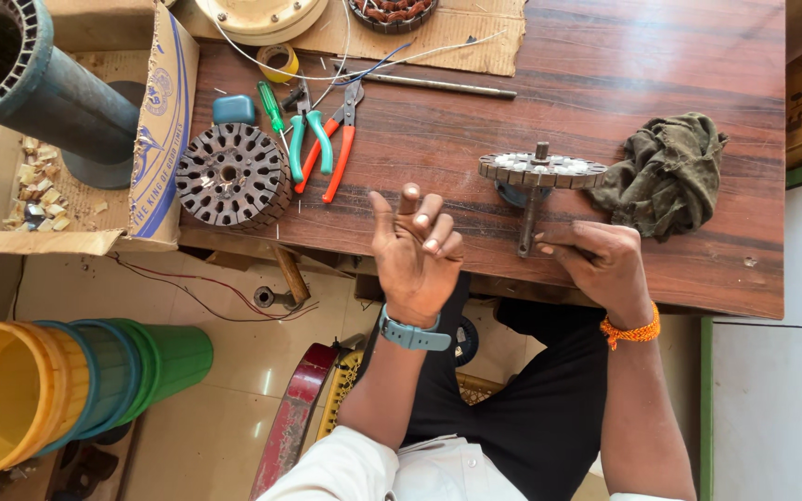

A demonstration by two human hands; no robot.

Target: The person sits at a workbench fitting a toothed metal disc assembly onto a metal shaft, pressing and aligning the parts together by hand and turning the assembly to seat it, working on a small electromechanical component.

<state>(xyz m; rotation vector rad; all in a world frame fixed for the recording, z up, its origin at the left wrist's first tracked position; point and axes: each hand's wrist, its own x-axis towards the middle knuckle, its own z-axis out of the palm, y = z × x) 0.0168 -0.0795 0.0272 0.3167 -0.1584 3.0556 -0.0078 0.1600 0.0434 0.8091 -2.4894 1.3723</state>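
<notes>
Right hand [605,264] rests on the wooden table [605,111], fingers curled closed around the lower end of the steel shaft [526,227] of a rotor assembly [540,170]. Left hand [417,252] is raised off the table, empty, fingers loosely curled, palm toward the camera.

Head view: the rotor stands near the table's front edge, just left of a crumpled dark rag [666,172]. It is a flat laminated disc, grey metal with pale patches on its slotted rim, a short stub above and the long shaft below. The step in hand appears to be steadying the rotor by its shaft; whether the disc rests on something beneath it cannot be told. A next move would call for the free hand to join.

Well apart to the left lie a slotted stator core [232,174] and pliers [313,139].
</notes>
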